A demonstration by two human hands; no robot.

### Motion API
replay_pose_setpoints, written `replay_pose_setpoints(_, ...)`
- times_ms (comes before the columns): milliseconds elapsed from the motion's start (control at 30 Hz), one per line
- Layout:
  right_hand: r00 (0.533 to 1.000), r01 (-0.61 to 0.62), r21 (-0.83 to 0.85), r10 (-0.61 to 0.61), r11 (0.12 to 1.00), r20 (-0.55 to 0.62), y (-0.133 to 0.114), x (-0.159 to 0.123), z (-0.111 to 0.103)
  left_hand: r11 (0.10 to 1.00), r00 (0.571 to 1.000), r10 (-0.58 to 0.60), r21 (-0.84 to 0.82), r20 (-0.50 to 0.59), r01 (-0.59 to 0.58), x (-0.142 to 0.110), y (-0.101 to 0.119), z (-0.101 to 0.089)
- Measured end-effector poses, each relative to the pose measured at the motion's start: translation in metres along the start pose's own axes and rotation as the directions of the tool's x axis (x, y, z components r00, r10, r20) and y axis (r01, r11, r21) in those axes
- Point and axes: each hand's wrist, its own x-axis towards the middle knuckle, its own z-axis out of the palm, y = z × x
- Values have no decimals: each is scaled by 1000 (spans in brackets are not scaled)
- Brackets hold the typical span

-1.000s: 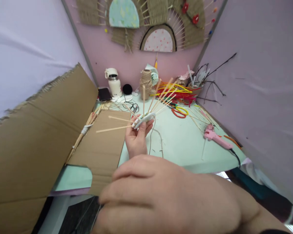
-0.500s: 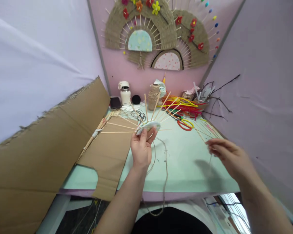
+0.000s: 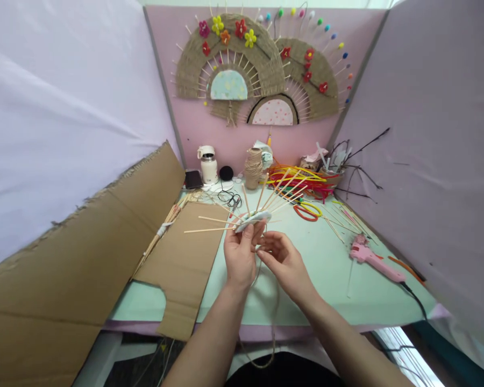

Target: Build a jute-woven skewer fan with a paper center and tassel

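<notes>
My left hand (image 3: pixel 241 258) is closed around a small pale half-round fan base (image 3: pixel 253 219), with the thumb on its near side. Several thin wooden sticks (image 3: pixel 247 200) fan out from its far edge to the left, up and to the right. My right hand (image 3: pixel 284 263) is just right of the left one, below the base, its fingers curled and the thumb close to the fingertips. A length of twine (image 3: pixel 275 306) runs down from between the hands and loops past the table's front edge. The fingers seem to pinch this twine, though the contact is partly hidden.
A pink glue gun (image 3: pixel 377 262) lies at the right. Red-and-yellow-handled scissors (image 3: pixel 306 212), colourful pipe cleaners (image 3: pixel 302 180) and a twine spool (image 3: pixel 254 167) are farther back. Cardboard (image 3: pixel 185 258) lies at left beside a bundle of sticks (image 3: pixel 161 230). A flask (image 3: pixel 208 167) stands behind.
My right hand has moved left from the glue gun's spot to the twine beside my left hand. The fan base has shifted slightly right and down in view.
</notes>
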Motion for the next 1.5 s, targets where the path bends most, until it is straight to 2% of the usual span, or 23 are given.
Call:
replay_pose_setpoints(100,990,132,-230,-138,964,-10,1,-9,-3,1000,1000,13,-15,13,-13,0,0,0)
replay_pose_setpoints(200,954,290,-429,-294,856,57,1,-16,-10,999,999,11,-36,33,-10,-1,0,-1)
replay_pose_setpoints(367,900,430,-584,-374,688,223,8,-21,-13,996,993,13,-87,121,-3,-4,2,-1)
replay_pose_setpoints(467,882,465,-655,-377,595,284,11,-25,-13,999,995,15,-38,95,-12,-4,1,1)
replay_pose_setpoints(567,873,487,-682,-319,545,369,7,-30,-19,998,999,16,53,42,-19,-2,-1,2)
replay_pose_setpoints(667,825,540,-653,-179,532,536,-6,-34,-36,996,1000,20,84,22,-22,-1,-3,2)
replay_pose_setpoints(733,816,526,-654,-105,544,569,-16,-32,-57,997,999,17,76,30,-19,0,-3,3)
replay_pose_setpoints(800,870,446,-700,-87,557,485,-24,-27,-85,998,999,4,63,47,-7,0,-3,3)
replay_pose_setpoints(867,947,310,-786,-98,536,307,-30,-21,-121,999,998,-14,47,53,12,2,-2,2)
replay_pose_setpoints(933,995,82,-912,-90,401,50,-33,-15,-160,999,998,-32,31,49,31,3,-2,0)
replay_pose_setpoints(1000,980,-194,-967,-15,163,-199,-32,-13,-197,999,998,-44,21,41,43,5,-2,-1)
replay_pose_setpoints(1100,943,-332,-942,43,44,-330,-24,-15,-236,999,998,-43,28,38,42,6,-2,-1)
replay_pose_setpoints(1200,934,-345,-938,108,21,-341,-13,-19,-252,998,998,-26,58,51,23,6,-2,0)
replay_pose_setpoints(1400,934,-332,-943,148,22,-326,-6,-18,-253,994,999,-18,110,45,13,8,-6,-2)
replay_pose_setpoints(1467,939,-325,-944,142,56,-314,-13,-18,-248,994,998,-18,113,55,12,8,-7,-3)
replay_pose_setpoints(1500,944,-320,-942,125,102,-307,-19,-18,-244,994,998,-20,111,61,13,8,-7,-3)
